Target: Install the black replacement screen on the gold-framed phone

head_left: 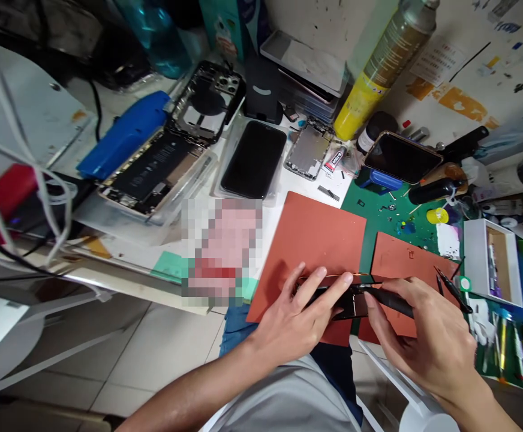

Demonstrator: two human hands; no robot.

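A: While the L hand [297, 315] presses on the dark phone part [352, 307], what's the R hand [439, 333] up to?

B: Gripping a blk-handled tool [396, 302], tip at or v. near the part's edge. L fingers are spread, palm down; can't tell if they pinch it too.

A: Where's the part?

B: Over the bigger red-brown mat [322, 234], by its near R corner.

A: Progress?

B: Midway, I'd guess: part's positioned, tool's on it. Edge work prob. unfinished; detail's too small to confirm.

A: Qty?

B: 2 hands, 1 tool in use, 1 part being worked. Mats: 2, incl. the smaller red-brown mat [414, 264]. Nearby: 1 bare-battery phone [149, 171], 1 rear housing w/ cameras [205, 102], 1 metal frame [309, 153], 1 flat blk-screen phone [255, 159], 1 propped phone [402, 157].
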